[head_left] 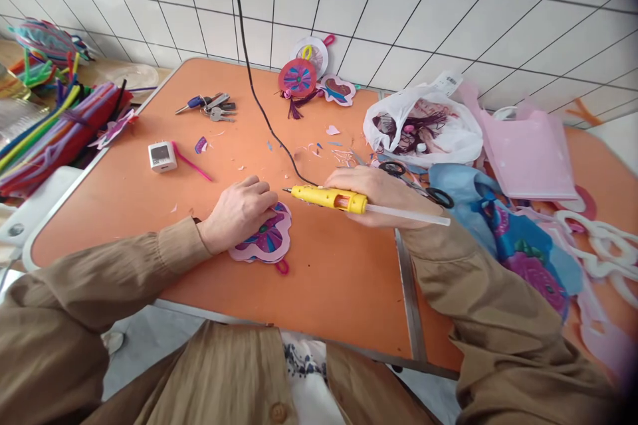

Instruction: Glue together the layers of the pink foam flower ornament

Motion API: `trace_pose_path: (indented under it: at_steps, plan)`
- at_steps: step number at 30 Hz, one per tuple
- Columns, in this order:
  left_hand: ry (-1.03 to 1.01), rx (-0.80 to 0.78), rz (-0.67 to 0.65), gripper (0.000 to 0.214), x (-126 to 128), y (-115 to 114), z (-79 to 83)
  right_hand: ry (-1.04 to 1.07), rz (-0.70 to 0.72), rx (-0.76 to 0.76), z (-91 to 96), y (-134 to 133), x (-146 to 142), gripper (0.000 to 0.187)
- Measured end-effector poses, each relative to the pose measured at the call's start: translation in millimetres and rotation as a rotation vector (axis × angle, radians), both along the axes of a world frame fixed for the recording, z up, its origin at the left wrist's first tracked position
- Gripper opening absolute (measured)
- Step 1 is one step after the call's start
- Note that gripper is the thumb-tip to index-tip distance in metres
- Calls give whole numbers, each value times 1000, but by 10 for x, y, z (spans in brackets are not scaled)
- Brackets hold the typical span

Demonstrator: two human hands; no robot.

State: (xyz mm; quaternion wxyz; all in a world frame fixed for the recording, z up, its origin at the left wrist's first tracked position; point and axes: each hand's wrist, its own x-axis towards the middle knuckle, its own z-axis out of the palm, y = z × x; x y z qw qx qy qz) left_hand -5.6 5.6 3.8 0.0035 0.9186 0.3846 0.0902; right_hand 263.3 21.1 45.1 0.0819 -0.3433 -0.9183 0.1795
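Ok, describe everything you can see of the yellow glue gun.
The yellow glue gun looks plastic, with a dark, narrow nozzle and a side window showing reddish-orange inside. A pale, translucent stick juts from its rear; a black cord reaches down to it. Held in the right hand over the orange table, it points toward the left hand. Its trigger is hidden.
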Motion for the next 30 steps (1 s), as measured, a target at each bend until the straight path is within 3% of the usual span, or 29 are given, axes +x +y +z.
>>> trace_pose_path:
  at_steps: [4, 9, 21, 30]
  plan:
    - [12, -14, 0, 23, -4, -9, 5, -73, -22, -32, 49, -2, -52, 8]
    - [3, -15, 5, 21, -3, -8, -1, -85, 21, -81, 127, 55, -159, 25]
    - [-15, 11, -3, 15, -9, -8, -3, -221, 17, -72, 128, 125, -369, 21]
    - [-21, -2, 2, 17, -8, -6, -5, -310, -7, -97, 267, 134, -445, 20]
